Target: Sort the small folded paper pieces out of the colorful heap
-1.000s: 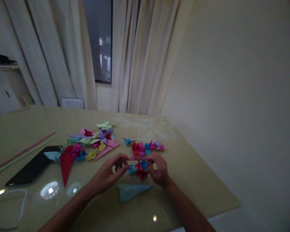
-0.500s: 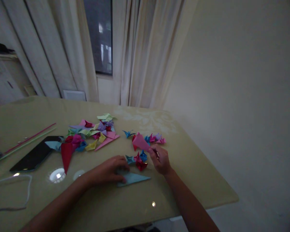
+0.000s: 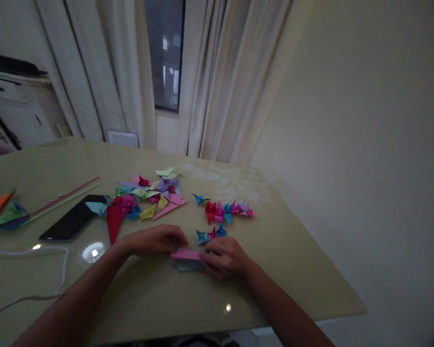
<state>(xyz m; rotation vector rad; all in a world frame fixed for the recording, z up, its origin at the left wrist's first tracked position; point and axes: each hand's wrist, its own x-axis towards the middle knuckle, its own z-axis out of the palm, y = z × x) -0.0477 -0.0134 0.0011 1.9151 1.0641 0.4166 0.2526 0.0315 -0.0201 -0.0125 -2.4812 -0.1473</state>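
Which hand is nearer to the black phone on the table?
Left. The left hand lies right of the phone; the right hand is farther right, beyond the pink paper.

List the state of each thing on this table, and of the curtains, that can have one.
pink folded paper, folded flat, lying on the light blue folded paper
light blue folded paper, flat, mostly covered
right hand, fingers curled over the pink paper's right end
left hand, fingers bent, tips by its left end
phone, lying flat, screen dark
curtains, drawn apart
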